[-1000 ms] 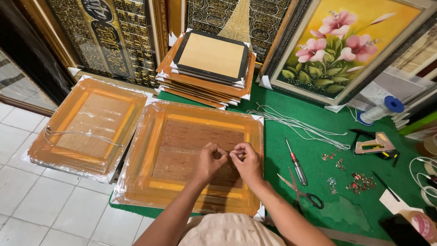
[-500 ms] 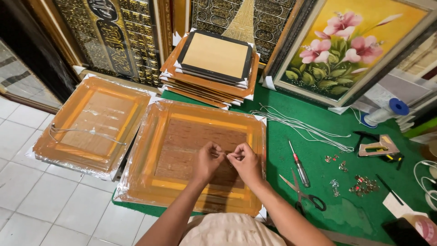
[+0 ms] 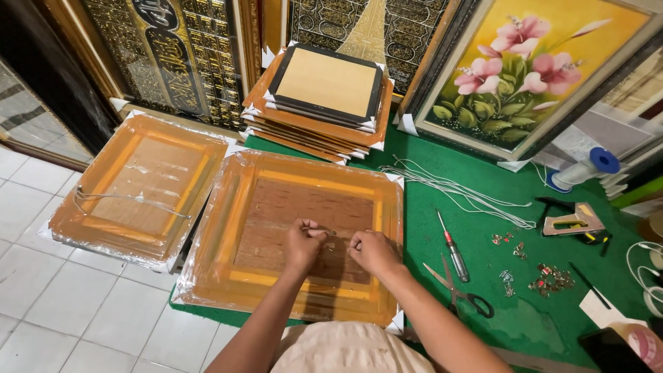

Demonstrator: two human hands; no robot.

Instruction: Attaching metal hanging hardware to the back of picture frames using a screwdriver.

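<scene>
A plastic-wrapped orange picture frame (image 3: 235, 235) lies face down on the green mat (image 3: 476, 214), its brown back board showing. My left hand (image 3: 302, 243) and my right hand (image 3: 373, 250) rest side by side on that board near its middle. The left hand's fingers pinch a small metal piece (image 3: 330, 233); what exactly it is I cannot tell. The right hand's fingers are curled shut close beside it, and whether they hold anything is hidden.
A second wrapped frame (image 3: 141, 190) with a cord lies on the floor tiles at left. Stacked frames (image 3: 324, 93) stand behind. A flower painting (image 3: 532, 69), white cords (image 3: 456, 186), screwdriver (image 3: 453, 249), scissors (image 3: 459, 290), small metal hangers (image 3: 549, 280), thread spool (image 3: 587, 169) sit at right.
My hands have drawn slightly apart on the back board; the camera view has shifted a little. The frames have not moved.
</scene>
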